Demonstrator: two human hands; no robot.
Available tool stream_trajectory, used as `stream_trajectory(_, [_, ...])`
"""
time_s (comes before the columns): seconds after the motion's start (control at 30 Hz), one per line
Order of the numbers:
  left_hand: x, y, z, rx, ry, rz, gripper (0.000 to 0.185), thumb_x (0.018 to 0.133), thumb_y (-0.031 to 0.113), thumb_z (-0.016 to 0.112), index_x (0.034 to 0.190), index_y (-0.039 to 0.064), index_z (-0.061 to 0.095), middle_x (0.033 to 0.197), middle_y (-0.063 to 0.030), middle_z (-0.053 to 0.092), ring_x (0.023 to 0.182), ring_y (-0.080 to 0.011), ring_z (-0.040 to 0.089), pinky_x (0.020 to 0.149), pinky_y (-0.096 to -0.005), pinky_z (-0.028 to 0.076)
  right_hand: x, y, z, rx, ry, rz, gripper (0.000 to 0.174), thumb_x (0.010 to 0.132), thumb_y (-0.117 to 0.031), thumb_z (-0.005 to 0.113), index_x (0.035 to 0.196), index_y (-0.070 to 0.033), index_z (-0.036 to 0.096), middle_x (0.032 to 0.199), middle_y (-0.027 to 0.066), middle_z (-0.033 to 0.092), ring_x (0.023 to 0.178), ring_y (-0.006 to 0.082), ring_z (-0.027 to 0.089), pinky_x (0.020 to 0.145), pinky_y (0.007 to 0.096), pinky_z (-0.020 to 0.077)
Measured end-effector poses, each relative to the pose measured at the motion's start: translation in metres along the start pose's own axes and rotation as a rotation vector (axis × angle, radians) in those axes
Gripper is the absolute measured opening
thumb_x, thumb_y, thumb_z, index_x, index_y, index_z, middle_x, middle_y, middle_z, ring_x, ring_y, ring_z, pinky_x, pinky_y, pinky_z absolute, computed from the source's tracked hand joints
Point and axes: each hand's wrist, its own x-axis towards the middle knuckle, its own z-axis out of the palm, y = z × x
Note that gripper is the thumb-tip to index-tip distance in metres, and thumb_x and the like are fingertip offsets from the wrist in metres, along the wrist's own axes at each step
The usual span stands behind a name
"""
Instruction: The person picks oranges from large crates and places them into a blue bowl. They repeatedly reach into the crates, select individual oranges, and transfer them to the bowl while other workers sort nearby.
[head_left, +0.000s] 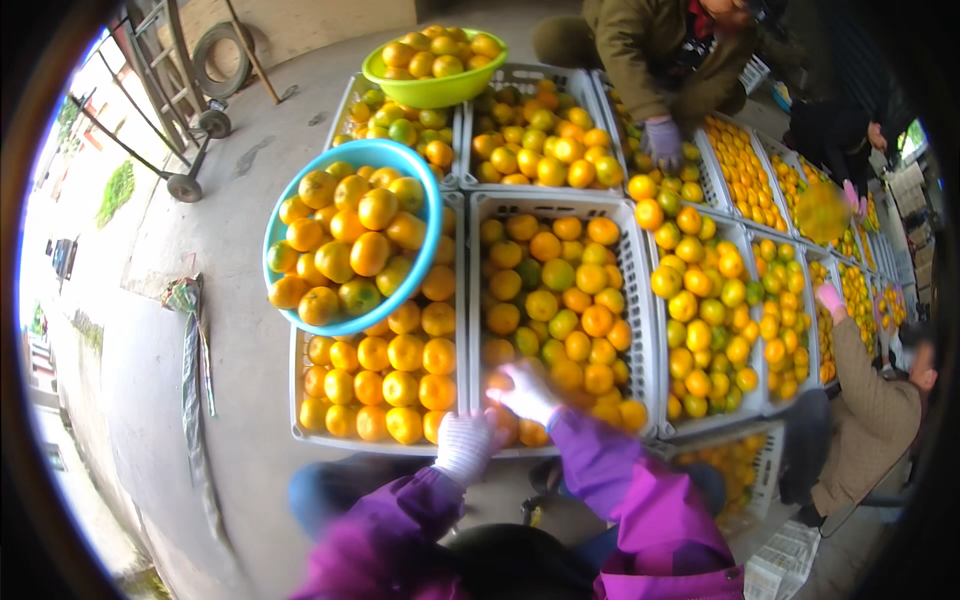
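My left hand (466, 444), in a white knit glove, is over the near edge between two grey plastic crates. My right hand (529, 394), gloved too and blurred, reaches over the near left part of the crate of loose oranges (556, 274). Orange fruit lies right beside the fingers of both hands; whether either one grips a fruit cannot be told. In the crate to the left, oranges (404, 388) sit in neat rows. A blue plastic basin (430, 180) heaped with oranges rests over that crate's far part.
A yellow-green basin (435, 91) of oranges stands on the far crates. More fruit crates (750, 315) run to the right, where other people work, one with a purple-gloved hand (662, 142). A hand truck (184, 176) and a tire (223, 60) are at the far left.
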Motion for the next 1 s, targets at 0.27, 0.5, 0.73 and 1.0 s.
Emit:
stream_trajectory(0.27, [0.020,-0.016,0.019,-0.098,0.414,0.195,0.064,0.092,0.042,0.055,0.145,0.008,0.042,0.149,-0.0112,0.043,0.140,-0.0299,0.036,0.115,-0.0593,0.019,0.024,0.008,-0.034,-0.200,-0.325,-0.204,0.043,0.088,-0.021,0.064,0.127,-0.006,0.058,0.120,0.0205,0.063,0.112,0.0385,0.060,0.097,0.0427,0.0489])
stream_trajectory(0.5, [0.021,-0.017,0.024,-0.025,0.366,0.193,0.060,0.097,0.044,0.045,0.144,0.007,0.044,0.148,-0.0107,0.044,0.143,-0.0288,0.030,0.113,-0.0616,0.021,0.098,-0.250,-0.070,-0.398,0.471,-0.995,0.033,0.088,-0.004,0.051,0.116,-0.017,0.062,0.123,0.0089,0.057,0.118,0.0333,0.054,0.093,0.0432,0.0498])
stream_trajectory(0.73, [0.027,-0.022,0.041,-0.267,0.325,0.172,0.046,0.098,0.034,0.045,0.133,0.006,0.055,0.139,-0.0146,0.052,0.135,-0.0334,0.040,0.114,-0.0551,0.024,0.125,-0.331,-0.023,-0.681,0.355,-0.659,0.029,0.083,-0.029,0.067,0.108,-0.013,0.065,0.116,0.0109,0.062,0.104,0.0262,0.063,0.091,0.0455,0.0460])
stream_trajectory(1.0, [0.020,-0.018,0.023,-0.104,0.405,0.176,0.060,0.094,0.040,0.050,0.143,0.006,0.044,0.145,-0.0141,0.045,0.140,-0.0299,0.034,0.115,-0.0600,0.020,0.089,-0.252,-0.078,0.220,0.061,-0.805,0.053,0.081,-0.033,0.078,0.120,-0.002,0.059,0.111,0.0167,0.064,0.101,0.0314,0.064,0.092,0.0384,0.0503])
